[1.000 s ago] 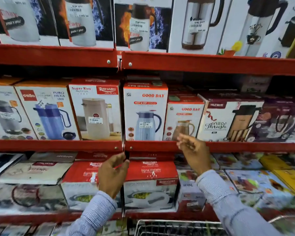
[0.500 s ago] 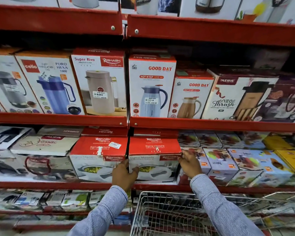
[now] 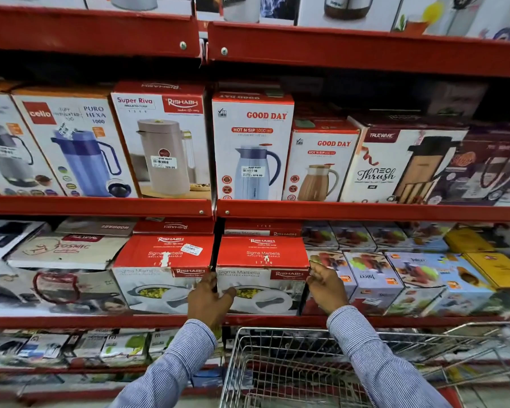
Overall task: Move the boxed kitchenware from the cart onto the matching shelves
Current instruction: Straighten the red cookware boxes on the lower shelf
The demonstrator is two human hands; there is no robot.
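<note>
A red-and-white Rishabh Sigma Marbella casserole box (image 3: pixel 262 260) stands on the lower red shelf (image 3: pixel 424 320), beside a twin box (image 3: pixel 162 260) on its left. My left hand (image 3: pixel 208 300) lies on the box's lower left front corner, fingers spread across the gap between the two boxes. My right hand (image 3: pixel 326 285) grips the box's right front edge. Both hands hold the same box, which rests on the shelf. The wire cart (image 3: pixel 365 366) stands below my arms; its basket looks bare where I can see it.
Flask boxes (image 3: pixel 252 148) fill the shelf above. Juicer boxes (image 3: pixel 374 278) press against the casserole box's right side. Flat boxes (image 3: pixel 68 251) lie to the left. Small packs (image 3: pixel 121 347) fill the shelf below.
The view has tilted down from the flask shelf. My hands dropped from the shelf lip onto the right casserole box, then shifted slightly along its corners.
</note>
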